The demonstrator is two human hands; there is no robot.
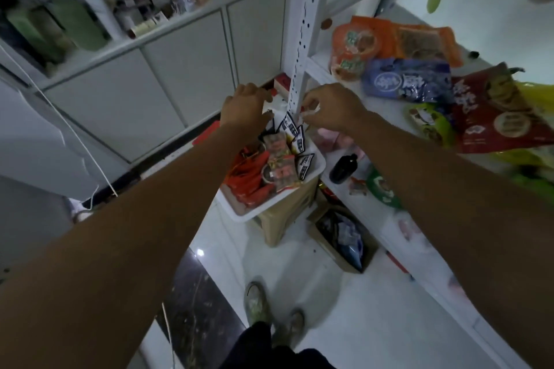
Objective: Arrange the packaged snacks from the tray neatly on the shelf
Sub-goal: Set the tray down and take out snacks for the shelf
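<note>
We are holding both hands over the far end of the white plastic tray, which is shallow and rectangular with rounded corners and is sitting on a beige plastic stool on the glossy white floor. Our right hand is pinching a small white packet between thumb and fingertips, just beside the perforated white metal upright of the shelf. Our left hand is hanging with fingers curled downward over the tray, and we cannot tell if it is gripping anything. In the tray, shiny red-orange packets are lying in a loose pile, with small black-and-white sachets and crinkled gold-red packets near them. On the smooth shelf board, big soft bags are lying flat and overlapping: an orange bag, a blue bag, a green bag and a red bag. The upright is standing between our two hands and is hiding part of the tray's far corner. On the lower board a dark bottle is lying, and an open cardboard box is standing on the floor beside the stool.
</note>
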